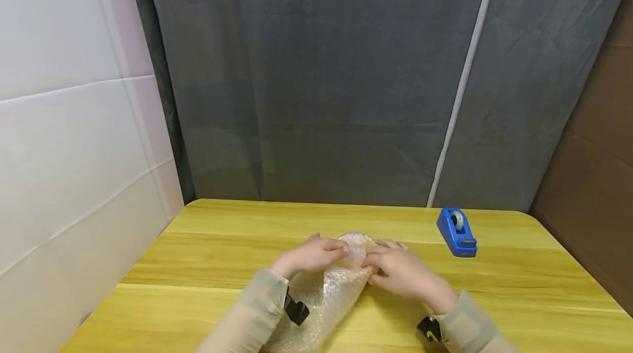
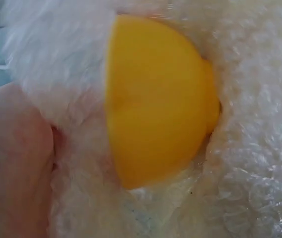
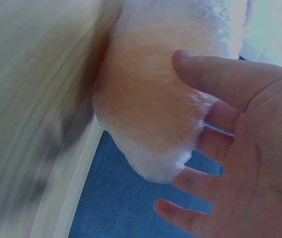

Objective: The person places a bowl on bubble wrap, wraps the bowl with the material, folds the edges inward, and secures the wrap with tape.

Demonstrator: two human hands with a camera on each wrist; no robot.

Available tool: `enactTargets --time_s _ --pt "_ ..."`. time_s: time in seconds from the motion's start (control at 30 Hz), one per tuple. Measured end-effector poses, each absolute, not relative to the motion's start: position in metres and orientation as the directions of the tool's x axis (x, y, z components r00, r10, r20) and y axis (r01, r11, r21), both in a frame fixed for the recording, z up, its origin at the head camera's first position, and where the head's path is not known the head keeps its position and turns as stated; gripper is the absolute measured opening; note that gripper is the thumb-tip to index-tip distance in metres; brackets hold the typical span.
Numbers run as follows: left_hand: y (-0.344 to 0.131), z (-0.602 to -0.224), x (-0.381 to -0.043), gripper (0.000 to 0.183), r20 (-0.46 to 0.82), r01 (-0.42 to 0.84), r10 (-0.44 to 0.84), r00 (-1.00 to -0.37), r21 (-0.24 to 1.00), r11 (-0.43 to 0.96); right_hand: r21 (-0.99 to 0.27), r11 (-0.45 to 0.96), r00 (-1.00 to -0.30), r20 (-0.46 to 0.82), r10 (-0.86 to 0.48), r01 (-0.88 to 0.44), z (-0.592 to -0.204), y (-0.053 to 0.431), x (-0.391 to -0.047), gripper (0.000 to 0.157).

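Head view showed both hands at the far end of a sheet of bubble wrap, which lay on the table with its loose length running back toward the person. Left wrist view caught a yellow bowl tipped on its side within the wrap, its foot turned away from the part of the hand in sight; from the right wrist it was only an orange shape behind the plastic.

The right hand held the bundle lightly, thumb on one face and the other fingers bent around behind, spread rather than bunched. The left hand touched the wrap on the opposite side, but I could not tell whether its fingers pinched it.

The step in hand looked like folding the wrap about the bowl. Doing it well seemed to call for one steady hand on the bowl while the other drew the sheet snug over the rim, without squeezing the bubbles flat. A slack fold could have let the bowl slide out. The blue tape dispenser stood well apart, beyond the right hand.
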State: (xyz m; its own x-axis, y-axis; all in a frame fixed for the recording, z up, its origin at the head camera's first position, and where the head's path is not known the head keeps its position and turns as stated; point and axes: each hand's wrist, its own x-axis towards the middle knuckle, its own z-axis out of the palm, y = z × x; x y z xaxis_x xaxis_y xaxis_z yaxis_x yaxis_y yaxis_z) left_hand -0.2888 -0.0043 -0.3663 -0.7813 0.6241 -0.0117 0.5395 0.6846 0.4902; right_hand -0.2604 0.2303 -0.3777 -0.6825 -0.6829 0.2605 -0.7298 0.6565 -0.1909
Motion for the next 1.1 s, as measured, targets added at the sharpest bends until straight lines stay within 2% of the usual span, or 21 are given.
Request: enactTargets --time_s 0.13,0.27,0.47,0.67,0.73,0.93,1.03,1.1 --pt "0.001 -0.368 -0.291 0.032 -0.036 0.559 0.630 -0.775 0.427 0.711 -0.219 0.659 -0.692 0.298 -0.657 -0.720 -0.377 0.232 -0.263 0.029" --pt "0.005 -0.367 -0.290 0.036 -0.092 0.541 0.615 -0.783 0.387 0.746 -0.204 0.641 -0.670 0.309 -0.675 -0.740 -0.374 0.233 -0.265 0.035" --pt "0.013 -0.359 -0.281 0.048 -0.152 0.506 0.570 -0.807 0.319 0.801 -0.214 0.609 -0.645 0.246 -0.723 -0.764 -0.374 0.239 -0.265 0.033" --pt "0.024 -0.355 -0.271 0.049 -0.189 0.545 0.574 -0.797 0.183 0.818 -0.213 0.608 -0.642 0.183 -0.745 -0.765 -0.374 0.242 -0.263 0.031" --pt "0.024 -0.354 -0.270 0.050 -0.183 0.542 0.578 -0.795 0.210 0.814 -0.203 0.618 -0.649 0.167 -0.743 -0.760 -0.373 0.242 -0.262 0.030" --pt "0.002 -0.341 -0.274 0.047 -0.121 0.558 0.656 -0.745 0.426 0.712 -0.134 0.647 -0.660 0.154 -0.735 -0.751 -0.375 0.237 -0.256 0.029" --pt "-0.020 -0.328 -0.274 0.040 -0.074 0.586 0.678 -0.731 0.442 0.680 -0.132 0.653 -0.666 0.156 -0.729 -0.746 -0.376 0.236 -0.253 0.028" --pt "-0.035 -0.321 -0.273 0.040 -0.043 0.613 0.682 -0.730 0.399 0.681 -0.135 0.651 -0.665 0.163 -0.729 -0.747 -0.375 0.237 -0.253 0.028"
